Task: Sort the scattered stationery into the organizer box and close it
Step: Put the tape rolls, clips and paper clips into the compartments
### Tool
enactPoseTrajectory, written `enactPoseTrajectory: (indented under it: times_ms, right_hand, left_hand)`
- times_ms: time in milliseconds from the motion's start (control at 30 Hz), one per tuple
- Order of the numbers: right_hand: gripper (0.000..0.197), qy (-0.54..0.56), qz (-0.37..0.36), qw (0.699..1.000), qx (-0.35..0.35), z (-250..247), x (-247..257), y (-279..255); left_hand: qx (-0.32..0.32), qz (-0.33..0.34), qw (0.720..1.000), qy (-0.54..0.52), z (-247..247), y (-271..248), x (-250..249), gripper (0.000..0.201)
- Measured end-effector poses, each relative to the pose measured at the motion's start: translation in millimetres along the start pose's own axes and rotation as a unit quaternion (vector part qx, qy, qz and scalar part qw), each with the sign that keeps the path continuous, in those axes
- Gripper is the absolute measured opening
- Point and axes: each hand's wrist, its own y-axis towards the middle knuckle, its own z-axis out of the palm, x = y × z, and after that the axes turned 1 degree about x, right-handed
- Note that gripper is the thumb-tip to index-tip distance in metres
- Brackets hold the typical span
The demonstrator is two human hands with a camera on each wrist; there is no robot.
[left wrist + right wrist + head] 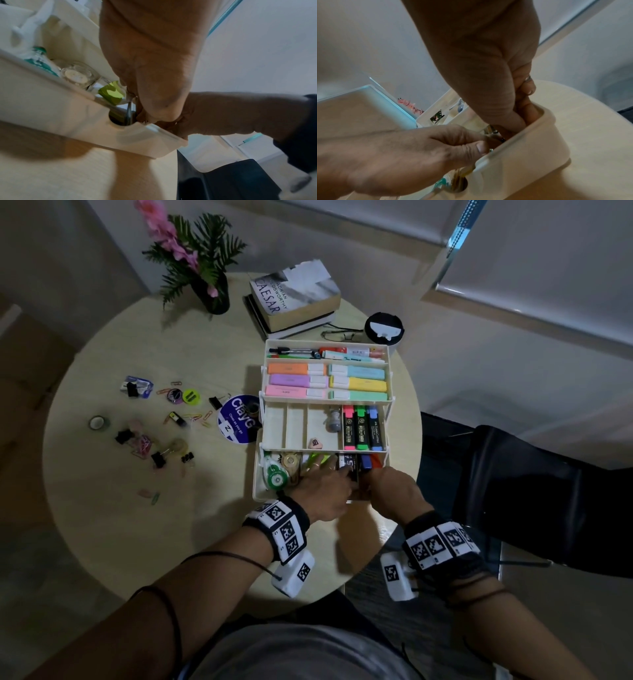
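The fingers (481, 147) of the left hand (325, 494) were curled down into the bottom compartment of the organizer box (270, 426), and the fingers of the right hand (394, 494) were bent in beside them, so the two hands were touching at the near wall. What they were grasping I could not tell; something dark and thin stood between them in the left wrist view, but the palms hid it. I judged that both hands were arranging items there because that compartment was crowded: a green correction tape (276, 478) and a tape roll (291, 461) lay at its left, dark pens at its right.

The box stood opened in steps near the right edge of the round table (102, 525), with the pastel highlighters (294, 380) in an upper tray and three neon markers (363, 428) in the middle tray (its other slots were almost bare). This left good room for the small things.

Many binder clips (158, 459), paper clips (197, 417) and a washi tape ring (98, 422) lay scattered well apart to the left, so the sorting was not finished. The way from them to the box was open, except for a round blue sticker (236, 422) lying just beside the box.
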Motion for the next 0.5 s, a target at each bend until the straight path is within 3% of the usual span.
enactPoseTrajectory:
  times_ms: [233, 367, 500]
  right_hand:
    - [0.023, -0.054, -0.006, 0.998, 0.010, -5, 6, 7]
    - [0.019, -0.006, 0.006, 1.000, 0.000, 1, 5, 10]
    - [0.016, 0.026, 0.009, 0.999, -0.026, 13, 1, 10]
  left_hand:
    - [0.005, -0.040, 0.999, -0.001, 3, 8, 1, 0.030]
    - [-0.092, -0.064, 0.992, -0.050, 4, 15, -1, 0.023]
    - [-0.155, -0.043, 0.980, -0.114, 3, 9, 1, 0.010]
